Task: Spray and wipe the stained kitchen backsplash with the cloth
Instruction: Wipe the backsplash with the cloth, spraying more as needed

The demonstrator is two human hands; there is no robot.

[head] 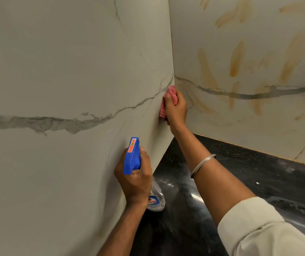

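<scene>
Two hands at the backsplash (pixel 240 117) corner.
Mid-frame, right hand (pixel 175 109) clutches pink cloth (pixel 173 91); below, left hand (pixel 135 180) grips spray bottle (pixel 131 156).

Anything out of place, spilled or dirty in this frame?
Yes. Yellow-brown streaks smear the right-hand backsplash panel, above and below its grey vein; they look like stains, not marbling. The right hand presses the pink cloth at the corner, clear of them. Pale specks dot the black countertop.
</scene>
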